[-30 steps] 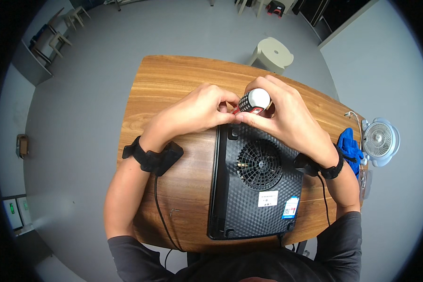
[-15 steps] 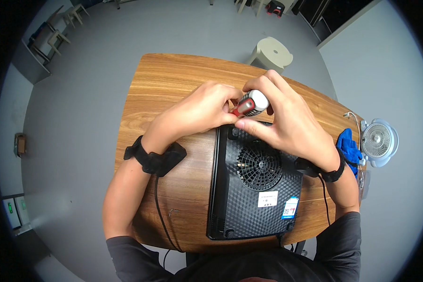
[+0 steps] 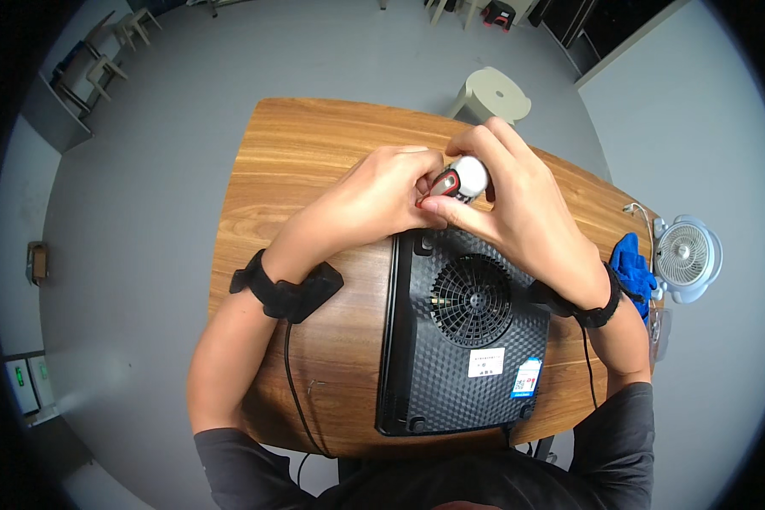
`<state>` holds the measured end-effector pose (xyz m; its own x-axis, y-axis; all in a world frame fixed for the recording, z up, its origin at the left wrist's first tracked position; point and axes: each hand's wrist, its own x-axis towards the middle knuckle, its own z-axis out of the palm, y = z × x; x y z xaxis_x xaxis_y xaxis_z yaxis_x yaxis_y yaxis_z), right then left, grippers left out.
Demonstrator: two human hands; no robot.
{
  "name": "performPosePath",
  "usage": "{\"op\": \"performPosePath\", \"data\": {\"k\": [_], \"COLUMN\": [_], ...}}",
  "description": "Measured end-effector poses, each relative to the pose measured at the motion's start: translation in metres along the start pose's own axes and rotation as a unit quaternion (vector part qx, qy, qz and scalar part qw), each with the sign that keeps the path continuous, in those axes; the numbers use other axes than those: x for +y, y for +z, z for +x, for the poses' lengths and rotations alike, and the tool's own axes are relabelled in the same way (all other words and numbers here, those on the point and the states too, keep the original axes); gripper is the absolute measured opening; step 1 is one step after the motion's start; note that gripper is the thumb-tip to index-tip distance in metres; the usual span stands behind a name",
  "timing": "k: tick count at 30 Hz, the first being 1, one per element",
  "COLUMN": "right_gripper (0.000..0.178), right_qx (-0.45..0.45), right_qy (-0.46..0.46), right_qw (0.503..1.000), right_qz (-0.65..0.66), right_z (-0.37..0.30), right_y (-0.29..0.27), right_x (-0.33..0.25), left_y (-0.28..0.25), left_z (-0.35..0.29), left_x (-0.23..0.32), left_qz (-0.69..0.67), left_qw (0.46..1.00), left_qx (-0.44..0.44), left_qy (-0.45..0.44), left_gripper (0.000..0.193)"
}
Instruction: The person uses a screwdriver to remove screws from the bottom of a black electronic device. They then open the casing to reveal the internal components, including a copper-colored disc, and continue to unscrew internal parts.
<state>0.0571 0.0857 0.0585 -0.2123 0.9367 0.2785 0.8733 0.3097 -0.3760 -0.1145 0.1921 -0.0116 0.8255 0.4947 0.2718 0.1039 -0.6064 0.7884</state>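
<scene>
- The screwdriver (image 3: 460, 182) is above the far edge of the black appliance (image 3: 450, 399), near its left corner. Its white butt end faces up to the camera and a little right; the red lower part slants down to the left. The long axis is therefore steep, and the tip is hidden.
- The right hand (image 3: 514, 200) grasps the handle, thumb on the near side and bent fingers on the far side.
- The left hand (image 3: 382, 191) has its fingers curled at the lower end of the screwdriver; whether they grip it, one cannot tell.
- The appliance lies with its underside upward, showing the round grille (image 3: 473, 300). Its long axis runs from the person's side to the far side.
- Two labels are on it: a white label (image 3: 486, 363) with small dark print, and a white-and-blue label (image 3: 526, 377) with a square code.
- Below them is the wood-grain surface (image 3: 314, 140).
- At its right edge are a blue cloth (image 3: 629, 262) and a pale fan (image 3: 684, 251).
- Far left, on the floor, stands a brown box (image 3: 38, 263); its contents are too small to tell.
</scene>
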Motion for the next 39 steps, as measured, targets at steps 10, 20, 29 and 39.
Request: {"op": "performPosePath", "data": {"k": [10, 20, 29, 39], "right_gripper": [0.035, 0.036, 0.036, 0.037], "right_qx": [0.032, 0.006, -0.064, -0.035], "right_qy": [-0.09, -0.065, 0.049, 0.033], "right_qw": [0.994, 0.996, 0.988, 0.98], "right_qz": [0.048, 0.068, 0.13, 0.193], "right_z": [-0.002, -0.001, 0.002, -0.004], "right_y": [0.0, -0.002, -0.002, -0.004], "right_x": [0.002, 0.002, -0.007, -0.011], "left_y": [-0.004, -0.004, 0.011, 0.005], "left_z": [-0.007, -0.007, -0.009, -0.015], "left_x": [-0.002, 0.009, -0.001, 0.011], "left_qz": [-0.005, -0.031, -0.003, -0.043], "left_qw": [0.998, 0.998, 0.998, 0.997], "left_qx": [-0.059, -0.037, 0.053, 0.06], "left_qy": [-0.025, -0.051, -0.026, -0.022], "left_gripper": [0.037, 0.034, 0.038, 0.038]}}
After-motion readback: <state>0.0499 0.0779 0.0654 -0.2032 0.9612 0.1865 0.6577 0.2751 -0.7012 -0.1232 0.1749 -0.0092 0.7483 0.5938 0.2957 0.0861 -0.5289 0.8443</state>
